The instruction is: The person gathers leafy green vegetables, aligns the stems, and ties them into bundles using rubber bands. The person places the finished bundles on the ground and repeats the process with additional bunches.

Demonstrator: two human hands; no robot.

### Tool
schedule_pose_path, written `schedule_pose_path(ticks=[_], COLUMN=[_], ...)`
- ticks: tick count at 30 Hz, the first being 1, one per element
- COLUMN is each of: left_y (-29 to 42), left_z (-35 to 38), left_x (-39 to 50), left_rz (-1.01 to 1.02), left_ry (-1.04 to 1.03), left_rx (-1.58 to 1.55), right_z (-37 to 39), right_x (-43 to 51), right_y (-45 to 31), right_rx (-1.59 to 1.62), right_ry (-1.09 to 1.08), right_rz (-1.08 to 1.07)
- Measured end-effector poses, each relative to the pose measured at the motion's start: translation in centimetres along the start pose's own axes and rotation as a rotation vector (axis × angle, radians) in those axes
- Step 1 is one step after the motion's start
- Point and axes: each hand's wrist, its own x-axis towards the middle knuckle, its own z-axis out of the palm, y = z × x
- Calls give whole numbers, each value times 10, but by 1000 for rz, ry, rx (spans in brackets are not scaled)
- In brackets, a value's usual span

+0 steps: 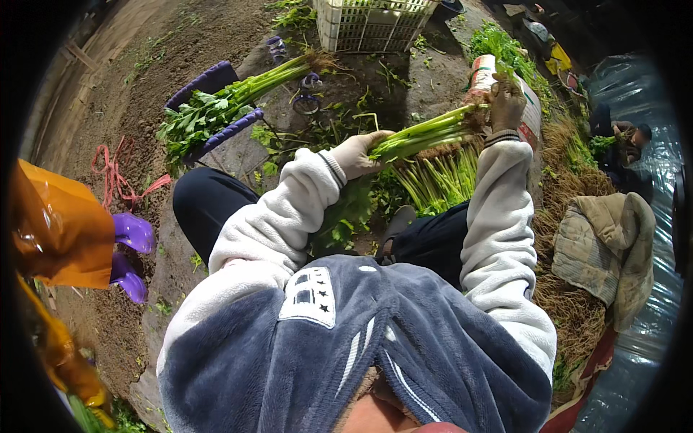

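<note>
My left hand [361,153], in a pale glove, grips a bunch of celery [425,132] by its stalks. The bunch points right, with its brown root end towards my right hand [507,103]. That gloved hand is curled just beyond the roots; a bit of green shows at its top, and I cannot tell whether it is held. Below the bunch, more celery stalks [441,176] lie side by side on the ground near my leg. To the upper left, another celery bunch [243,94] rests in a holder with purple padded sides [230,130].
A white plastic crate [373,27] stands ahead. Purple coils [309,81] and red twine [116,173] lie on the ground. A person in an orange apron [65,227] and purple boots stands left. At right are rooted celery [568,162], a quilted jacket [595,249] and a seated person [622,143].
</note>
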Motion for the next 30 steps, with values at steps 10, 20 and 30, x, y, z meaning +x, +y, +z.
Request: schedule_pose_path(ticks=[10, 20, 30], left_y=[-12, 1, -16], left_z=[-17, 5, 10], left_x=[0, -1, 17], left_rz=[18, -11, 170], left_ry=[-25, -217, 182], left_rx=[-614, -743, -649], right_z=[-13, 89, 99], right_x=[-26, -82, -107], right_y=[9, -73, -80], right_rx=[-37, 925, 702], right_ry=[-253, -796, -399], right_rz=[288, 687, 843])
